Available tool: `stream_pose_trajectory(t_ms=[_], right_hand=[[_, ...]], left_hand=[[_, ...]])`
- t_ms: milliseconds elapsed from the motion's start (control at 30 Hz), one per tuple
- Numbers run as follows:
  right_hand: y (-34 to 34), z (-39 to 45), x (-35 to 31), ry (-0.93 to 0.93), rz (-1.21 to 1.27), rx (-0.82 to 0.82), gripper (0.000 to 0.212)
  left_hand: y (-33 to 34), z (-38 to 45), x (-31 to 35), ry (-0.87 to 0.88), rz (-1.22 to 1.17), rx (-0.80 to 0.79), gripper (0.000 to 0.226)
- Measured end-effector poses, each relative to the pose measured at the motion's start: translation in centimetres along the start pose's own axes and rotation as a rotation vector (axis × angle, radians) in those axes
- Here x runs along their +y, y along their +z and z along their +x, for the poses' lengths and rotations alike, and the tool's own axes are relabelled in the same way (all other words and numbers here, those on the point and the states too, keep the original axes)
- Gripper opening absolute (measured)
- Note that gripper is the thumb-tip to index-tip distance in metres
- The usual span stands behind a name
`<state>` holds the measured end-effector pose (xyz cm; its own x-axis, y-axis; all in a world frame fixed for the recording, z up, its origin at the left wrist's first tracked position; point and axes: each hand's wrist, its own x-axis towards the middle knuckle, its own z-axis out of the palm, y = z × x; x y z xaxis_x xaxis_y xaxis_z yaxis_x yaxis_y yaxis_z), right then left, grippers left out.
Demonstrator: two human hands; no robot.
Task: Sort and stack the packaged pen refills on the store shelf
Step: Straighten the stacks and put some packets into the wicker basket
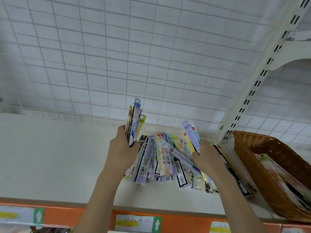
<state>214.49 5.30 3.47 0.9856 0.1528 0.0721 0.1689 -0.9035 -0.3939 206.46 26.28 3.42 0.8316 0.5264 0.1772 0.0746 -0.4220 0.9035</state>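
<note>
Overhead, wire grid (117, 56) backs shelf (50, 157) (cream).

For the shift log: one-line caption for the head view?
Left hand grips a sorted bundle; right hand pulls refills from the shelf pile.
</note>
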Motion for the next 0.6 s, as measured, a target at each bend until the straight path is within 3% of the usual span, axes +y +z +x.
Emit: stream_pose_trajectory(t_ms=[167, 400, 600], right_hand=[[-1.0, -0.6, 0.8, 0.016, 0.165, 0.085, 0.011], [-3.7, -1.5, 2.7, 0.078, 0.305, 0.205, 0.048], [-6.8, -0.2, 5.0, 0.005, 0.514, 0.293, 0.022]], left_hand=[[0.0, -0.2, 1.0, 0.066, 0.020, -0.030, 0.037], [1.4, -0.7, 1.9, 0.075, 0.065, -0.063, 0.035], [2.3, -1.7, 3.9, 0.096, 0.049, -0.010, 0.025]])
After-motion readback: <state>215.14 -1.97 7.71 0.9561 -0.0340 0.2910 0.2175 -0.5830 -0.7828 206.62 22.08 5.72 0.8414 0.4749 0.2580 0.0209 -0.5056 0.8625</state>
